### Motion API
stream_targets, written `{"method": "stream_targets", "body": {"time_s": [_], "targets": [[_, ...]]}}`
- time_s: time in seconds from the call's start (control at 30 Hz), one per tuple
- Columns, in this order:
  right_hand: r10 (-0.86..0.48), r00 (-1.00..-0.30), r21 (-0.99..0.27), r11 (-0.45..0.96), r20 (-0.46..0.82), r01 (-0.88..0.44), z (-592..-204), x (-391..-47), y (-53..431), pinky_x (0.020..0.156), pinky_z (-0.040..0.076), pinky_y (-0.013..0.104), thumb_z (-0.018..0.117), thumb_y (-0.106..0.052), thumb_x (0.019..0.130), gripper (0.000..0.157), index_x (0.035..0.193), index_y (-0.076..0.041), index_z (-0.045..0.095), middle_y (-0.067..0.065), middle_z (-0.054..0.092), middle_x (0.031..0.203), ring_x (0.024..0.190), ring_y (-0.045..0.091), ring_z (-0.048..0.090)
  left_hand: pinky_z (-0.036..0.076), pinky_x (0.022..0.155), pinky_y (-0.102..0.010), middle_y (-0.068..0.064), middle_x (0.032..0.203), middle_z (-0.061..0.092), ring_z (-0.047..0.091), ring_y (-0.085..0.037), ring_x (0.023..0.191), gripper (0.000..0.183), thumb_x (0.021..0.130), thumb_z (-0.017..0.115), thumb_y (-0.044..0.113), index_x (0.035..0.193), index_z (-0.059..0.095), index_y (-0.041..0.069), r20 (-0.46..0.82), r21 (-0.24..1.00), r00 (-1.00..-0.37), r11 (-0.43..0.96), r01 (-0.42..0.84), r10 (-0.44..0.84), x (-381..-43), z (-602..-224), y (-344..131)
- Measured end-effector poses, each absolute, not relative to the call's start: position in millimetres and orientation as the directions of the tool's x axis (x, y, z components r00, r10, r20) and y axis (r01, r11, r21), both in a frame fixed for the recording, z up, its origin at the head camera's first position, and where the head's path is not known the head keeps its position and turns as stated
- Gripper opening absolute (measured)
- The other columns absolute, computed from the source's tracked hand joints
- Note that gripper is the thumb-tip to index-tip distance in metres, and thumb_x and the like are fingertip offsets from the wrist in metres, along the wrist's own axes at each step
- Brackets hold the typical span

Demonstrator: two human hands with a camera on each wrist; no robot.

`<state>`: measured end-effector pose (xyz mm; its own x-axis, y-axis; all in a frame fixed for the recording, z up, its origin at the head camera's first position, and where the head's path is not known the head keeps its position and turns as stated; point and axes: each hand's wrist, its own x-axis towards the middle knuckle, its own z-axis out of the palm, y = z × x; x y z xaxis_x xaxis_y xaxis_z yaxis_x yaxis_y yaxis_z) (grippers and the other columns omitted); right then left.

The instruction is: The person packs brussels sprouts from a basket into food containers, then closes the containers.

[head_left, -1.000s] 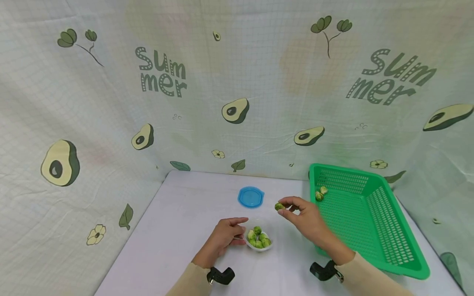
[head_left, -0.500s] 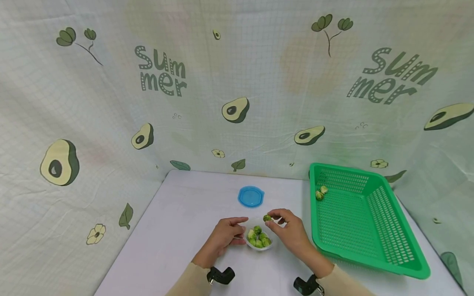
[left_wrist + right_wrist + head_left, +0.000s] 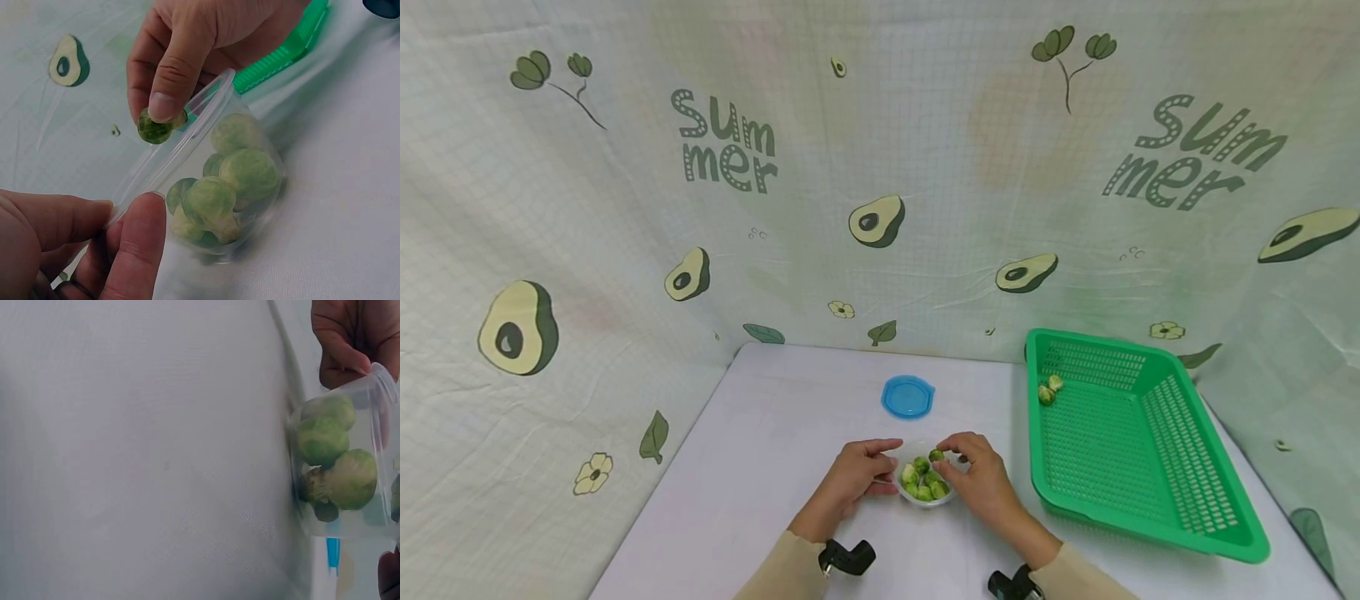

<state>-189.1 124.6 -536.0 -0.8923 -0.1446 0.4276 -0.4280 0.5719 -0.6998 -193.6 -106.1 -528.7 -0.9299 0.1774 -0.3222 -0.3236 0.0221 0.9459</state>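
the right hand (image 3: 981,473), pinching a brussels sprout (image 3: 936,455), is now farther left and nearer than a second ago, away from the green basket (image 3: 1112,450) and close over the clear container (image 3: 925,503), with the sprout at the far right of its opening. the right sleeve (image 3: 1075,573) also shifts left, no longer covering the basket's near left edge.
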Motion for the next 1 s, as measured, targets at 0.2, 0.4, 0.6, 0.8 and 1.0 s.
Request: {"method": "stream_targets", "body": {"time_s": [0.2,0.4,0.6,0.8,1.0], "targets": [[-0.138,-0.87,-0.687,0.562,0.473,-0.462,-543,-190,124,0.075,0.057,0.026,0.088,-0.002,0.081,0.026,0.1,-0.014,0.077,-0.001,0.07,0.104,0.093,0.021,0.063,0.067,0.072,-0.031,-0.015,0.096,0.069,0.064,-0.015,0.077,0.043,0.1,0.068,0.005,0.143,0.066,0.004,-0.316,0.948,-0.931,0.021,-0.318,0.183,-194,-529,-106],[-0.136,-0.865,-0.685,0.556,0.483,-0.471,-546,-191,125,0.075,0.058,0.027,0.088,0.0,0.081,0.028,0.103,-0.013,0.077,0.0,0.07,0.107,0.092,0.022,0.063,0.067,0.072,-0.032,-0.015,0.097,0.07,0.064,-0.015,0.077,0.043,0.1,0.068,0.006,0.143,0.066,0.004,-0.317,0.948,-0.931,0.023,-0.318,0.18,-194,-528,-106],[-0.143,-0.851,-0.672,0.554,0.506,-0.492,-550,-192,126,0.074,0.058,0.026,0.089,0.002,0.079,0.031,0.105,-0.009,0.077,0.0,0.07,0.108,0.091,0.023,0.063,0.067,0.072,-0.032,-0.016,0.096,0.069,0.064,-0.015,0.077,0.042,0.1,0.068,0.005,0.142,0.067,0.005,-0.318,0.947,-0.932,0.02,-0.32,0.175,-195,-530,-106],[-0.143,-0.855,-0.687,0.537,0.498,-0.49,-551,-193,128,0.075,0.059,0.027,0.088,0.0,0.081,0.03,0.106,-0.011,0.077,-0.001,0.071,0.109,0.093,0.023,0.063,0.067,0.071,-0.032,-0.014,0.095,0.069,0.064,-0.016,0.077,0.042,0.099,0.068,0.005,0.141,0.068,0.006,-0.322,0.946,-0.931,0.022,-0.323,0.17,-195,-530,-105],[-0.124,-0.891,-0.749,0.498,0.438,-0.437,-546,-190,127,0.077,0.058,0.029,0.087,-0.002,0.083,0.027,0.108,-0.008,0.078,-0.001,0.071,0.11,0.096,0.022,0.063,0.067,0.071,-0.032,-0.011,0.093,0.068,0.064,-0.016,0.078,0.042,0.099,0.069,0.005,0.141,0.068,0.006,-0.326,0.945,-0.93,0.023,-0.327,0.17,-194,-530,-106]]}}
